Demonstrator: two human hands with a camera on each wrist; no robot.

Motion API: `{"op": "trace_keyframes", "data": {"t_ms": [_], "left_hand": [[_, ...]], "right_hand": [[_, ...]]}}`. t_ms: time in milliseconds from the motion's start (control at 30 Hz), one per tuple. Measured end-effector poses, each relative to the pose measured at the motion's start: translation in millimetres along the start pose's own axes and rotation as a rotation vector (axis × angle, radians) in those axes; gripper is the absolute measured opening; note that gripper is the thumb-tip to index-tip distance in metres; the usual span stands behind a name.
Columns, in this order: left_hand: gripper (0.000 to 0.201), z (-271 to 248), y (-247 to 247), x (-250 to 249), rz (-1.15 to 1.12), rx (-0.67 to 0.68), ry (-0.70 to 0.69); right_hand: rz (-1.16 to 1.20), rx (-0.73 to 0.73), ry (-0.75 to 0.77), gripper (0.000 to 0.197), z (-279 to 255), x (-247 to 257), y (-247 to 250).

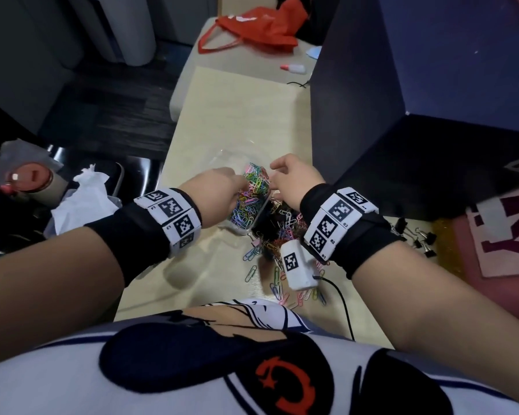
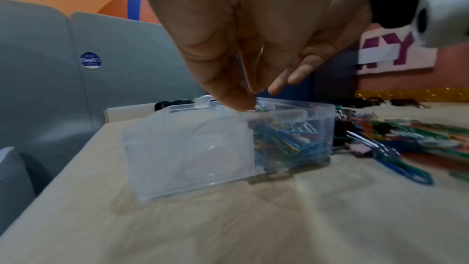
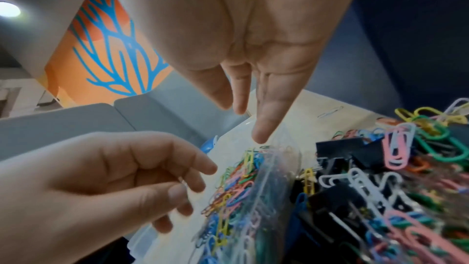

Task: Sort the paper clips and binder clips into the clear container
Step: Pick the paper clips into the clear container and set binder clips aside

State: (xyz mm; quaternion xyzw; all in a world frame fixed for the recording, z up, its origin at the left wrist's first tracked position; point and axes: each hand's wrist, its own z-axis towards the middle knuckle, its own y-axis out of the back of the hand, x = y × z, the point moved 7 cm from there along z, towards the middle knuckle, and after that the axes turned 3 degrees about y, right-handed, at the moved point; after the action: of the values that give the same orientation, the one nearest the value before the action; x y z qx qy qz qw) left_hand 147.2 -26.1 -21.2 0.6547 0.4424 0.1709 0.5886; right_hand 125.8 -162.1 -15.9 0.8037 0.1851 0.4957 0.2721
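1. Clear container (image 1: pixel 246 205) sits mid-frame in head view on the beige table (image 1: pixel 222 115). It's partly filled w/ coloured paper clips (image 1: pixel 253 187); its other compartment looks empty in the left wrist view.
2. Left hand (image 1: pixel 213 190) is at the container's left side, fingers (image 2: pixel 228 91) pointing down into it, tips bunched near the clips. Can't tell if it's pinching anything.
3. Right hand (image 1: pixel 294 178) is over the container's right edge, fingers (image 3: pixel 266 119) extended downward and loosely spread, nothing visibly held.
4. Mixed pile (image 1: pixel 282 229) of paper clips + black binder clips lies just right of the container, touching it. More loose clips (image 1: pixel 279 283) are scattered lower centre.
5. A few binder clips (image 1: pixel 417 235) lie apart at frame right.
6. Red bag (image 1: pixel 258 28) at top centre, small bottle (image 1: pixel 292 68) near it.
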Motion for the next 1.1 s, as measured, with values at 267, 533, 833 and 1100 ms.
{"op": "trace_keyframes", "data": {"t_ms": [267, 533, 833, 1100], "left_hand": [[0.055, -4.2, -29.9, -26.1, 0.347, 0.106, -0.124], [0.039, -15.8, -13.1, -36.1, 0.365, 0.052, -0.104], [0.037, -34.9, -41.7, -82.0, 0.308, 0.141, -0.281], [0.049, -27.8, -73.9, -91.2, 0.4, 0.29, -0.21]], "right_hand": [[-0.221, -0.016, 0.023, 0.021, -18.1, -24.5, 16.6], [-0.71, 0.24, -0.1, 0.015, -40.9, -63.5, 19.5], [-0.731, 0.205, -0.227, 0.032, -68.7, -115.5, 28.5], [-0.677, 0.284, -0.117, 0.02, -85.1, -129.4, 15.9]]}}
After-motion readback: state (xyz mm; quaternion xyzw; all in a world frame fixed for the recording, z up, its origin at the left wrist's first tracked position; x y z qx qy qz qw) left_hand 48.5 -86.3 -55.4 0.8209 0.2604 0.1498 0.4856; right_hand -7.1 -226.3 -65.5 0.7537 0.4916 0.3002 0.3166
